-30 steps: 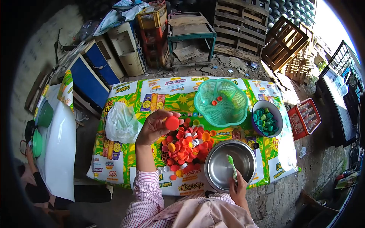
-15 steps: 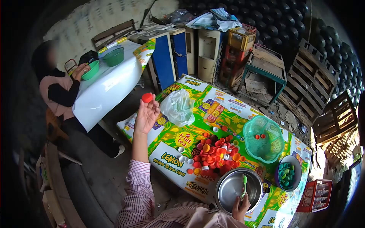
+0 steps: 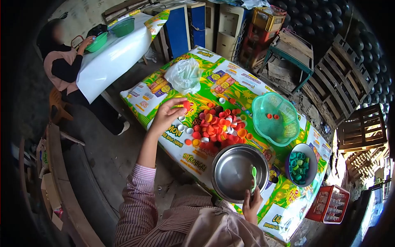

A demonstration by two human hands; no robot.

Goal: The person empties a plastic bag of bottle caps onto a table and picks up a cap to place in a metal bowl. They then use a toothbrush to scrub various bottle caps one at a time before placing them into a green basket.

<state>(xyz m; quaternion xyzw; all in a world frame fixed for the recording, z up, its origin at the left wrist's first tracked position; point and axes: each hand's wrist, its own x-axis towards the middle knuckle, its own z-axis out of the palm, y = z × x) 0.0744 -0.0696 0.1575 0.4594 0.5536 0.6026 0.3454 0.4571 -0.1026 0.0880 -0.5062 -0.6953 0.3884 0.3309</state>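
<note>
Left hand (image 3: pixel 166 115) grips a red cap (image 3: pixel 186 105) at the pile's (image 3: pixel 216 125) nine o'clock edge; right hand (image 3: pixel 252 203) clasps a green tool (image 3: pixel 254 178) over the steel bowl (image 3: pixel 230 175).

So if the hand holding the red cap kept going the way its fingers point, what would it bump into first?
Probably the pile of bottle caps. The left hand holds a red cap and points right, toward that pile. Depth is hard to judge, so it might pass just above them.

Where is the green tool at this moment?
In the head view, the green tool is in the right hand, its tip over the steel bowl, lower right of the bottle-cap pile.
</note>
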